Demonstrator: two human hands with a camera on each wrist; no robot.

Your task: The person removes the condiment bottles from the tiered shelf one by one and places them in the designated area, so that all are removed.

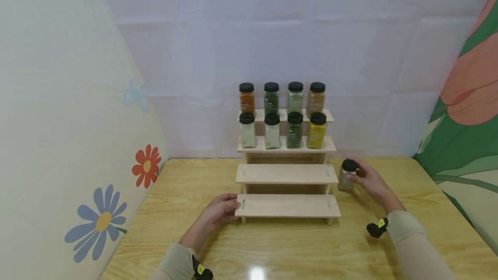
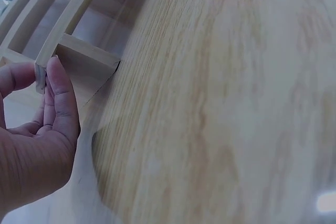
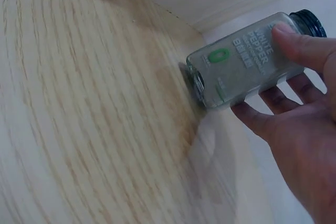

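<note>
A tiered wooden rack (image 1: 288, 205) stands on the table, its two upper tiers holding spice jars. My left hand (image 1: 219, 211) pinches the left end of the lowest shelf board; the left wrist view shows the thumb and fingers on either side of the board's edge (image 2: 41, 77). To the right of the rack, my right hand (image 1: 369, 182) grips a black-lidded glass spice jar (image 1: 346, 178). In the right wrist view, this jar (image 3: 239, 61) carries a "white pepper" label, with its base close to the tabletop and the thumb across its upper part.
Jars with orange (image 1: 247, 100), green (image 1: 295, 135) and yellow (image 1: 317, 135) contents are among several on the upper tiers. A white cloth (image 1: 194, 77) hangs behind the wooden table (image 1: 186, 185). Flower-patterned panels (image 1: 103, 221) flank both sides.
</note>
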